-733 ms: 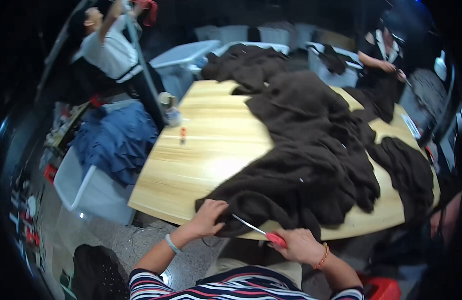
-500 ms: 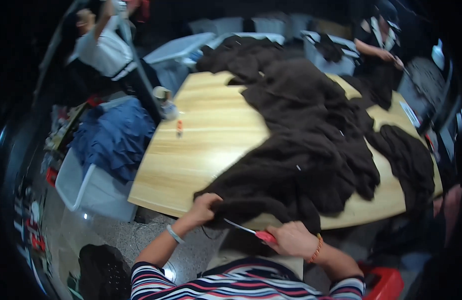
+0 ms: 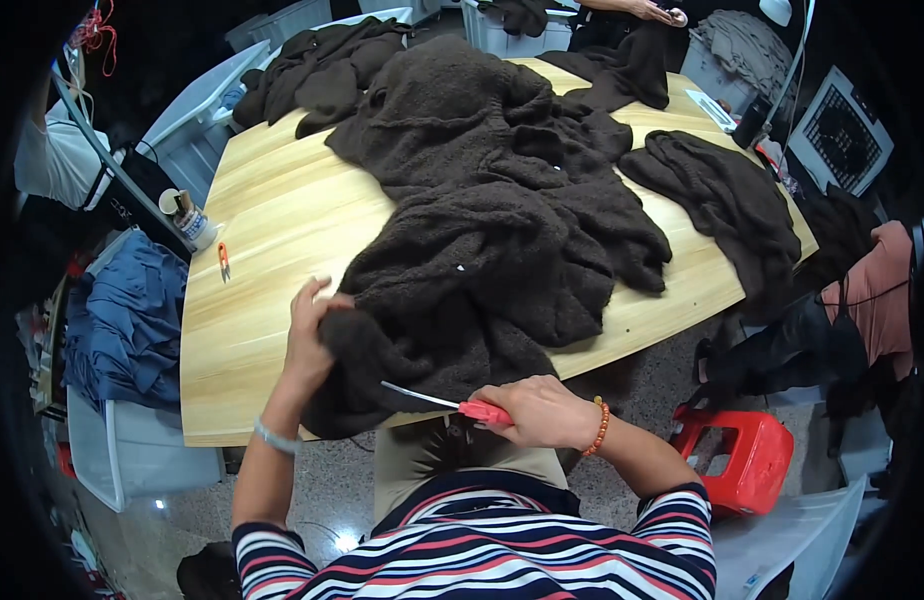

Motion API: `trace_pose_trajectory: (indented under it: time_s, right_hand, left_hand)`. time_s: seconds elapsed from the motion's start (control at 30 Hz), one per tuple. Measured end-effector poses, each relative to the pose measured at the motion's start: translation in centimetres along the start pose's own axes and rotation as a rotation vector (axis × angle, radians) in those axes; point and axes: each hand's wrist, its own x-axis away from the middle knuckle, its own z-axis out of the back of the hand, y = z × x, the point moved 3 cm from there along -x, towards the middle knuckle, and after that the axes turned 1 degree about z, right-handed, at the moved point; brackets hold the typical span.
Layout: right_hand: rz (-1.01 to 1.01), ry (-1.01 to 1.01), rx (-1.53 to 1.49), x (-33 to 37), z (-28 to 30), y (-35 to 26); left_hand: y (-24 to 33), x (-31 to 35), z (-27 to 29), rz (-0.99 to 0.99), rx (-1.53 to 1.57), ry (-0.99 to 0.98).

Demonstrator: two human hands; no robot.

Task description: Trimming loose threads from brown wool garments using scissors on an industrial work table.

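Dark fabric (image 3: 472, 225) lies on the table (image 3: 272, 225), left hand (image 3: 308, 338) touching its near edge (grip I cannot tell). The right hand (image 3: 544, 411) clasps a red-handled tool (image 3: 485, 413).

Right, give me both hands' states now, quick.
Left hand: touching the edge of the dark brown cloth; whether it grips cannot be told.
Right hand: closed, holding the red-handled tool.
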Motion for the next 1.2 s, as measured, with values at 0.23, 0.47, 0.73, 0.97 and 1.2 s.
trace_pose_trajectory:
  time_s: [0.23,0.47,0.73,0.97,1.2]
  right_hand:
    - [-0.147,-0.104,0.009,2.5,-0.8,1.4]
    - [0.480,0.093,-0.044,2.8,-4.5,2.1]
    - [-0.074,-0.044,0.131,1.6,-0.2,1.1]
    - [-0.120,0.349,0.050,3.0,3.2,2.7]
    - [0.137,-0.157,-0.074,1.7,0.6,-1.0]
  left_hand:
    - [5.5,-1.4,-3.3,0.378,0.914,-0.437]
    - [15.9,1.1,4.3,-0.357,1.019,-0.797]
    - [5.9,1.3,6.5,0.468,1.009,0.061]
    - [-5.3,0.0,15.5,0.399,0.858,0.301]
    - [3.6,-0.3,17.4,0.194,0.177,0.454]
